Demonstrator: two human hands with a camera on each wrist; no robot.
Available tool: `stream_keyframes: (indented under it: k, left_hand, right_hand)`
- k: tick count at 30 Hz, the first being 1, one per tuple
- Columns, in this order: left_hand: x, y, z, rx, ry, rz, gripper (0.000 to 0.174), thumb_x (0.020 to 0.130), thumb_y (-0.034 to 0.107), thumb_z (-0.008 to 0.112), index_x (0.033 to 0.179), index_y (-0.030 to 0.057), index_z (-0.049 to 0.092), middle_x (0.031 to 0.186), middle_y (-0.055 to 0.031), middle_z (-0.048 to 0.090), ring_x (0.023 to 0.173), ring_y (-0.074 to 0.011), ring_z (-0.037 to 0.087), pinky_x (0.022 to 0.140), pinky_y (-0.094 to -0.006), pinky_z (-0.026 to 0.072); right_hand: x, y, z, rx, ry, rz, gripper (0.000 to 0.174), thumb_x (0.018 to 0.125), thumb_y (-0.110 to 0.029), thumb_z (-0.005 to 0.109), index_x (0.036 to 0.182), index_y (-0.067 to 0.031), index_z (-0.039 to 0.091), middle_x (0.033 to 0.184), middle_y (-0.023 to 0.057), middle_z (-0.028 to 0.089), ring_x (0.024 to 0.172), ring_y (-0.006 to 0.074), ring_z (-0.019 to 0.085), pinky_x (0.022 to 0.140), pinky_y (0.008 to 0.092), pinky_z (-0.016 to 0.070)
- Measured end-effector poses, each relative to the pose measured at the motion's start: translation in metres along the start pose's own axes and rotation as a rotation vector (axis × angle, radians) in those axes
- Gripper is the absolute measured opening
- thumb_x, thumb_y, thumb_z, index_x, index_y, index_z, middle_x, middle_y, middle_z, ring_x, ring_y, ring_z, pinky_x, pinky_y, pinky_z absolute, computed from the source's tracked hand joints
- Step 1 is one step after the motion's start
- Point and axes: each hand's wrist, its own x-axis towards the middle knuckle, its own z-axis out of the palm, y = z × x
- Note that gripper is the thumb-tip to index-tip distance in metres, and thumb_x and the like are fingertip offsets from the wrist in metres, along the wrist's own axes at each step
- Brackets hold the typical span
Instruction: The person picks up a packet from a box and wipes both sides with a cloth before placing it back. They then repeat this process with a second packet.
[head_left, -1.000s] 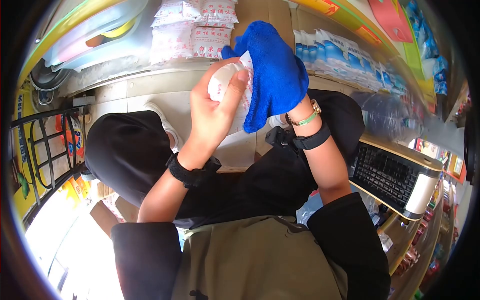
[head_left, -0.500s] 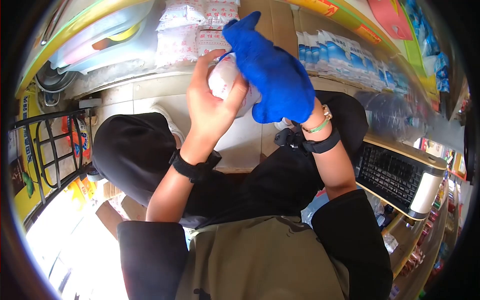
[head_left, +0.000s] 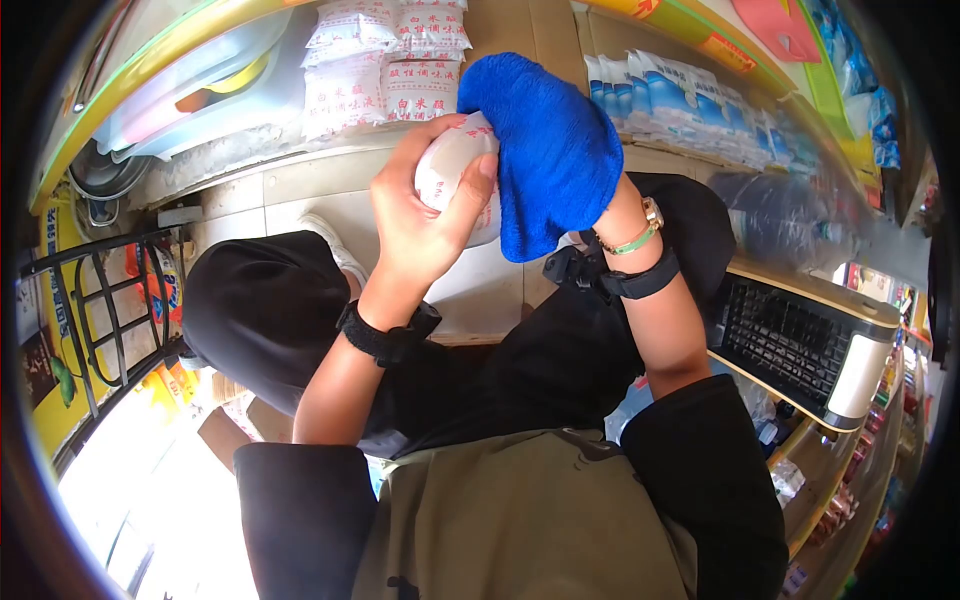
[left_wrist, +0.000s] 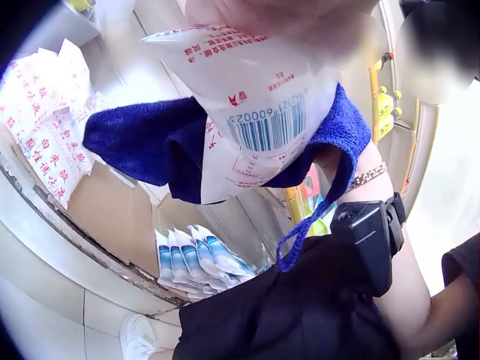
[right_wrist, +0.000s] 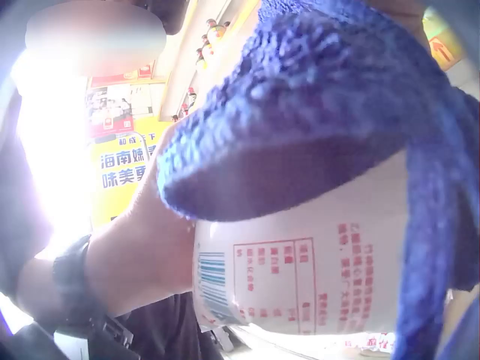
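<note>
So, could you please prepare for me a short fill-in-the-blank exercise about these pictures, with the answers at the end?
1. The left hand holds a packet whose main colour is ____.
2. The cloth is coloured ____.
3. The barcode is printed on the ____, not on the cloth.
4. The green bracelet is worn on the person's ____ wrist.

Missing words: white; blue; packet; right.

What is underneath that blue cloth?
The right hand goes in under the blue cloth; only its wrist end shows in the head view, and its fingers are covered. One side of the white packet, gripped by the left hand, also goes behind the cloth's edge.
</note>
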Motion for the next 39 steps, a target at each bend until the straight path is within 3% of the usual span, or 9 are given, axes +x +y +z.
stream_keyframes:
  k: [5, 7, 13, 15, 18, 21, 34, 36, 39]
  left_hand:
    - [0.001, 0.005, 0.002, -0.039, -0.006, 0.05, 0.031, 0.08, 0.015, 0.064, 0.103, -0.0031, 0.057, 0.083, -0.0075, 0.063, 0.074, -0.011, 0.058, 0.067, -0.0243, 0.0459]
    - [0.002, 0.008, 0.0, -0.061, -0.004, 0.045, 0.029, 0.081, 0.016, 0.063, 0.102, -0.0028, 0.058, 0.084, -0.0074, 0.063, 0.076, -0.0111, 0.057, 0.07, -0.0244, 0.0452]
    - [0.006, 0.006, -0.005, -0.153, 0.122, -0.02, 0.023, 0.083, 0.015, 0.058, 0.099, -0.002, 0.06, 0.088, -0.0061, 0.061, 0.082, -0.0112, 0.054, 0.076, -0.0251, 0.0424]
    - [0.007, 0.001, -0.007, -0.093, 0.156, 0.003, 0.023, 0.083, 0.015, 0.058, 0.097, -0.0019, 0.06, 0.088, -0.0055, 0.061, 0.08, -0.011, 0.054, 0.075, -0.025, 0.0424]
    - [0.003, -0.003, -0.008, -0.064, 0.123, 0.033, 0.024, 0.084, 0.017, 0.058, 0.098, -0.0019, 0.059, 0.082, -0.0038, 0.06, 0.075, -0.0089, 0.052, 0.069, -0.0236, 0.0416]
    - [0.0, -0.001, -0.004, -0.155, 0.086, 0.004, 0.025, 0.085, 0.02, 0.059, 0.098, -0.0018, 0.057, 0.077, -0.0016, 0.057, 0.07, -0.0069, 0.05, 0.063, -0.0224, 0.0399]
    - [0.001, 0.001, 0.001, -0.379, 0.086, -0.113, 0.034, 0.084, 0.025, 0.055, 0.1, -0.0046, 0.059, 0.085, -0.0074, 0.061, 0.075, -0.0113, 0.055, 0.069, -0.0251, 0.0435]
    - [0.002, -0.002, -0.003, -0.474, 0.069, -0.183, 0.042, 0.086, 0.029, 0.048, 0.106, -0.0065, 0.056, 0.098, -0.0132, 0.062, 0.086, -0.0176, 0.06, 0.078, -0.0297, 0.0462]
    - [0.005, -0.001, -0.004, -0.701, 0.138, -0.293, 0.048, 0.088, 0.033, 0.04, 0.115, -0.0044, 0.05, 0.109, -0.0145, 0.059, 0.099, -0.0225, 0.058, 0.09, -0.0331, 0.0429]
  right_hand:
    - [0.008, 0.014, -0.013, -0.063, 0.082, -0.137, 0.024, 0.069, -0.019, 0.06, 0.088, -0.0045, 0.057, 0.082, 0.0155, 0.058, 0.08, 0.0356, 0.056, 0.07, 0.0414, 0.0462]
    - [0.021, 0.004, -0.038, -0.026, -0.234, -0.087, 0.046, 0.054, -0.023, 0.072, 0.093, -0.0028, 0.059, 0.09, 0.0168, 0.058, 0.085, 0.0358, 0.055, 0.078, 0.0376, 0.0447]
    - [0.013, -0.008, -0.025, 0.176, -0.156, 0.027, 0.065, 0.044, -0.016, 0.073, 0.106, -0.0071, 0.055, 0.1, 0.0155, 0.054, 0.083, 0.0371, 0.052, 0.076, 0.0371, 0.0443]
    - [0.009, -0.01, -0.011, 0.08, -0.178, -0.042, 0.067, 0.048, -0.012, 0.07, 0.113, -0.0074, 0.052, 0.107, 0.0161, 0.052, 0.086, 0.0375, 0.052, 0.076, 0.0376, 0.045]
    - [0.009, -0.032, -0.001, -0.064, -0.066, 0.11, 0.033, 0.07, -0.016, 0.058, 0.1, -0.0038, 0.055, 0.093, 0.0147, 0.057, 0.074, 0.0311, 0.056, 0.064, 0.0414, 0.045]
    - [-0.002, -0.017, 0.004, -0.155, -0.001, -0.097, 0.026, 0.071, -0.02, 0.058, 0.092, -0.0054, 0.057, 0.089, 0.0143, 0.059, 0.073, 0.0307, 0.057, 0.063, 0.0412, 0.0449]
    - [0.0, -0.002, -0.008, -0.168, 0.06, -0.074, 0.035, 0.065, -0.026, 0.064, 0.092, -0.0041, 0.059, 0.087, 0.0139, 0.06, 0.077, 0.0321, 0.057, 0.068, 0.0391, 0.0466]
    - [0.008, -0.014, -0.025, 0.074, -0.208, 0.136, 0.071, 0.047, -0.028, 0.081, 0.107, -0.0024, 0.055, 0.1, 0.0133, 0.059, 0.091, 0.0308, 0.056, 0.082, 0.0341, 0.0433]
    - [0.004, -0.014, -0.012, 0.233, -0.019, 0.13, 0.085, 0.037, -0.02, 0.084, 0.114, -0.0023, 0.051, 0.102, 0.0102, 0.057, 0.094, 0.0253, 0.054, 0.087, 0.0302, 0.0397]
